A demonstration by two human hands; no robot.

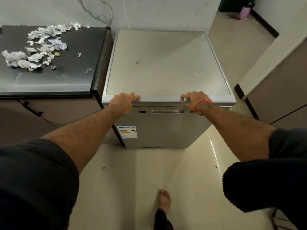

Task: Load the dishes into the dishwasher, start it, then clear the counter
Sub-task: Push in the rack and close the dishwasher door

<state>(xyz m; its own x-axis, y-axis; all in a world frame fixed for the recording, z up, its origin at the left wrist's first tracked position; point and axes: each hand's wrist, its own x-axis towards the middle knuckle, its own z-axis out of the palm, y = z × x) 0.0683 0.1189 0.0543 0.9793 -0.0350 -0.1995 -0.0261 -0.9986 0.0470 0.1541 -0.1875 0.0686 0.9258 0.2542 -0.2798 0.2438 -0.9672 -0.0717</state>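
Note:
A silver freestanding dishwasher [166, 130] stands in front of me with its door closed; its flat top [166, 63] is bare. My left hand [123, 101] grips the front top edge at the left, fingers curled over the rim. My right hand [193, 99], with a red thread at the wrist, grips the same edge at the right. Between them lies the door's recessed handle [167, 111]. To the left, a black counter [74, 77] carries several crumpled scraps of paper and foil [38, 47].
Brown cabinet fronts [49, 113] sit under the counter. A marble wall [149, 12] rises behind. Glossy beige floor tiles [132, 188] spread below, with my bare foot [164, 201] on them. A brown cabinet [282, 97] stands at the right beside a passage.

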